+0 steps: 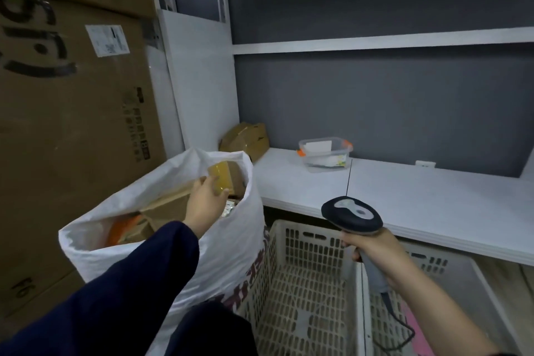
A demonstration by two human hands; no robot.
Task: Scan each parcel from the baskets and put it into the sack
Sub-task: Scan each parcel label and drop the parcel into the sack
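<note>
1. Parcel (228, 175): a small brown carton wrapped in clear tape. It sits at the far side of the sack's open mouth, at about 10 o'clock in the view.
2. The sack (225, 240) is white and woven, with red print low on its side. It stands at 9 o'clock of the near basket (312, 246), pressed against it. Inside lie more brown cardboard (164, 208) and something orange (124, 228).
3. The left hand (206, 199), in a dark blue sleeve (115, 292), reaches over the sack's mouth. Its fingers are loosely spread against the near face of the parcel, with the thumb by the parcel's lower edge. I cannot tell whether it grips the parcel or only touches it.
4. The right hand (372, 251), at 4 o'clock, is wrapped tightly round the grey handle of a scanner (351, 215). The scanner's dark head points up and away.
5. The scanner's cable (401, 326) drops into a second basket (433, 263), at 3 o'clock of the near one.
6. A white shelf (404, 199) runs behind the baskets, at 12 o'clock of them.
7. On the shelf stand a clear tub (326, 153) with orange clips and, in the corner, a dented cardboard box (245, 139).
8. Big cartons (66, 124) are stacked at 9 o'clock.
</note>
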